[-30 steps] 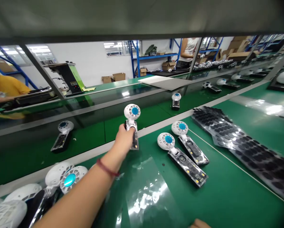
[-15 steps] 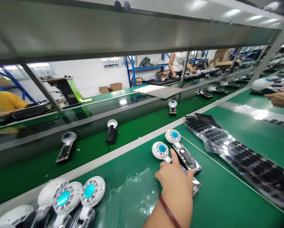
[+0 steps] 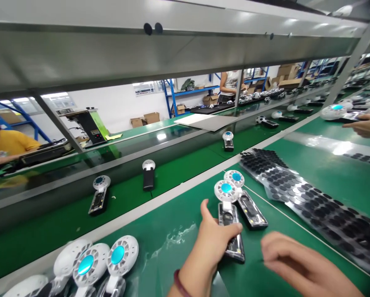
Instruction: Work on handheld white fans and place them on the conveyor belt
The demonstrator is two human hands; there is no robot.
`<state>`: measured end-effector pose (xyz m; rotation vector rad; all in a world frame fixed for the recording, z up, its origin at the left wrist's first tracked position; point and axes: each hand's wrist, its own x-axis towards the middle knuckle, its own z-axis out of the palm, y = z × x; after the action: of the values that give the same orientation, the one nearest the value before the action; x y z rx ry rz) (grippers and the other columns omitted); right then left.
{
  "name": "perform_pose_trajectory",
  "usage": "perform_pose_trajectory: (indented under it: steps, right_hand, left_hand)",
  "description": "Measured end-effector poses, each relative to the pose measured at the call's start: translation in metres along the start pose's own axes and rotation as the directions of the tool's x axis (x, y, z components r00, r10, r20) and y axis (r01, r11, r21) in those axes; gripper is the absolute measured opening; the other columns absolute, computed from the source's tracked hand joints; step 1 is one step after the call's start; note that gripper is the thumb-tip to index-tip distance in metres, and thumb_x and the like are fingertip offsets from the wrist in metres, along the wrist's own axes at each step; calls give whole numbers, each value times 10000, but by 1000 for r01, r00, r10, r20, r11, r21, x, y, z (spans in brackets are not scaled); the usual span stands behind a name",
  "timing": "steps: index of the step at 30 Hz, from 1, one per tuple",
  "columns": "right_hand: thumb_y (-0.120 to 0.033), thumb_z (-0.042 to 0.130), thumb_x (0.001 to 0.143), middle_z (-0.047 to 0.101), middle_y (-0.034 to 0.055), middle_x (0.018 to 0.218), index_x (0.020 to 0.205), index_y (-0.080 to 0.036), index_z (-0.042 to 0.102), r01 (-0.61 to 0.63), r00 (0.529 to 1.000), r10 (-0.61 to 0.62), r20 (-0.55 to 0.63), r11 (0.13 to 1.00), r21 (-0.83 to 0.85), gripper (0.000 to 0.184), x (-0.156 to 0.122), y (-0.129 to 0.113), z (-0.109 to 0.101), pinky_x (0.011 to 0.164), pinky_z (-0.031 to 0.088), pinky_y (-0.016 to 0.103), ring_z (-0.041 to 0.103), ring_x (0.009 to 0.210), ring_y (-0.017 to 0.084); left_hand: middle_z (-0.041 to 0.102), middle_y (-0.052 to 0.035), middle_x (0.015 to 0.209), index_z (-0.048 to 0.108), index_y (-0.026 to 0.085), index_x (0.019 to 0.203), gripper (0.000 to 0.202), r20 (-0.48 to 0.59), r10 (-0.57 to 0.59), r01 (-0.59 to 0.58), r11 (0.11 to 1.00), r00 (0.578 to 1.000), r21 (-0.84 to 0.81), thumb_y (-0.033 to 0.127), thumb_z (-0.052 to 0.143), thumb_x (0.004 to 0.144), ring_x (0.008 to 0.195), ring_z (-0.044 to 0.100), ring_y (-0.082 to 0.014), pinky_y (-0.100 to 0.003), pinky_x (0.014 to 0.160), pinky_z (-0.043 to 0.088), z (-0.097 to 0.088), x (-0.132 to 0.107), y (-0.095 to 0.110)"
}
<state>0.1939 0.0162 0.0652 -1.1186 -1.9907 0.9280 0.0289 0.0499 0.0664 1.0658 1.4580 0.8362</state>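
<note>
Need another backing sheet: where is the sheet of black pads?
The sheet of black pads lies right of centre on the green bench, just right of the two open handheld fans.

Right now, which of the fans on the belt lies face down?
The middle fan: only its plain black back and white head show. The fan left of it and the one to its right both lie with the blue hub up.

Left hand (image 3: 211, 241) grips a handheld fan (image 3: 230, 216) on the green worktop (image 3: 311, 173); right hand (image 3: 293, 260) hovers open beside it.
</note>
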Motion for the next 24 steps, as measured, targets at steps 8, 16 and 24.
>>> perform_pose_trajectory:
  steps: [8, 16, 24]
  right_hand:
    - [-149, 460, 788, 560, -14, 800, 687, -229, 599, -178, 977, 142, 160, 954, 242, 190, 58, -32, 33, 632, 463, 221, 575, 706, 127]
    - [-88, 534, 795, 607, -18, 769, 730, -233, 661, -74, 982, 68, 174, 997, 32, 204, 70, -30, 49, 707, 431, 213, 568, 804, 135]
    - [-44, 547, 801, 592, -27, 756, 718, -218, 644, -64, 974, 65, 215, 998, -13, 216, 69, -31, 50, 694, 430, 198, 547, 808, 116]
  left_hand:
    - [587, -26, 802, 286, 207, 1152, 703, 5, -78, 72, 885, 997, -460, 277, 691, 583, 631, 615, -200, -338, 557, 512, -24, -28, -34]
    - [635, -64, 918, 253, 188, 1242, 773, -130, -73, 39, 968, 989, -247, 170, 619, 561, 748, 638, -219, -298, 649, 499, -27, -28, -50]
    - [617, -99, 981, 253, 138, 1216, 710, -147, -88, 69, 989, 985, -132, 221, 533, 569, 811, 617, -222, -325, 728, 478, -26, -33, -36]
